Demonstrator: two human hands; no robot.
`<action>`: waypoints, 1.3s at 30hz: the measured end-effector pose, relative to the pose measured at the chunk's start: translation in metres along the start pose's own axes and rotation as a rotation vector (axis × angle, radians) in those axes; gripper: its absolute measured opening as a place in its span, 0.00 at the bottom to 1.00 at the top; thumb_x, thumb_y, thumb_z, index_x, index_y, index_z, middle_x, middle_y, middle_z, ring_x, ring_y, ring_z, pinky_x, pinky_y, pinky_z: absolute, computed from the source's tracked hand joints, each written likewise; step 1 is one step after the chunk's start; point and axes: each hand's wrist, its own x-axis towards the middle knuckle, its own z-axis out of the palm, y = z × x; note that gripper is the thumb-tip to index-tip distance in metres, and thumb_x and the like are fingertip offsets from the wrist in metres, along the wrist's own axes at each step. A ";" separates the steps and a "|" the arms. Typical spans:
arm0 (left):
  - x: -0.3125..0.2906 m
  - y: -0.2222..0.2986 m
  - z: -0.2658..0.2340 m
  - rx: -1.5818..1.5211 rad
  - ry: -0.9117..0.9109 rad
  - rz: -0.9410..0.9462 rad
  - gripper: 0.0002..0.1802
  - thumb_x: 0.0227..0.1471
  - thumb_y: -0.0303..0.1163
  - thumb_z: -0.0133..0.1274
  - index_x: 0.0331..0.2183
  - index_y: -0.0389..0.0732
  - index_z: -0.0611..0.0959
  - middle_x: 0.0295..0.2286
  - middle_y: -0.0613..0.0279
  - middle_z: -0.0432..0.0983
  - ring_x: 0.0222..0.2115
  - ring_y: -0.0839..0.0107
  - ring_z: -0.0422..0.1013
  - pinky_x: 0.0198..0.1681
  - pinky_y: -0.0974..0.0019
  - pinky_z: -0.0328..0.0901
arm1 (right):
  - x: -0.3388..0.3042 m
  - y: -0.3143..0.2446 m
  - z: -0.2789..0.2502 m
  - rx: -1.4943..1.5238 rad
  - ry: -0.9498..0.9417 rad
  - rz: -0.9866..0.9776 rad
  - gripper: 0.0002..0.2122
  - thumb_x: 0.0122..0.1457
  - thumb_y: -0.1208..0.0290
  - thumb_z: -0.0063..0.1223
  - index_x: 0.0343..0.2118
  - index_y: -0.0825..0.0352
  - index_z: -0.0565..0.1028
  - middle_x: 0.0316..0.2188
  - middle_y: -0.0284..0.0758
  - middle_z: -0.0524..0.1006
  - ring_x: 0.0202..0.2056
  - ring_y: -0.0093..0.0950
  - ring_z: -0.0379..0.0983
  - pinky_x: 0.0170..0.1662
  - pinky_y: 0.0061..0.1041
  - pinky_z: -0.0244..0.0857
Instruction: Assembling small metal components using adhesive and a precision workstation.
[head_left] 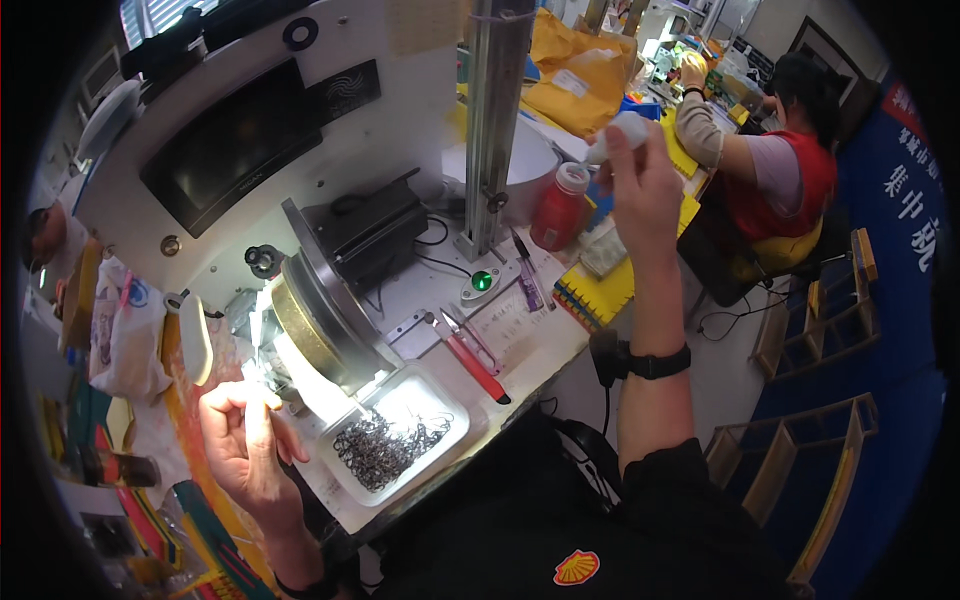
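Observation:
My left hand [250,445] is raised beside the grinding wheel [325,325], its thumb and fingers pinched together in bright lamp glare. Whatever sits between those fingertips is washed out. Up at the right, my right hand [640,185] grips a small white rounded plastic piece [629,128], a cap or little bottle; I cannot tell which. Just left of that hand stands a red bottle [556,217] with a white neck. Below the wheel, a white tray [455,432] holds many small dark metal pieces [385,450].
Red-handled pliers [475,365] and pens [528,275] lie on the bench by a green-lit button [482,281]. A metal post [490,130] rises behind. A yellow notebook [600,290] rests at the right. Another person [790,160] works farther back. Wooden racks [800,450] stand at far right.

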 end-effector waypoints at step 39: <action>-0.022 0.003 0.012 0.348 0.087 0.232 0.07 0.59 0.19 0.59 0.39 0.35 0.77 0.23 0.60 0.71 0.20 0.70 0.68 0.27 0.64 0.65 | -0.162 -0.064 0.021 -0.123 -0.615 -0.043 0.12 0.64 0.75 0.56 0.50 0.66 0.76 0.39 0.43 0.82 0.35 0.42 0.81 0.40 0.35 0.73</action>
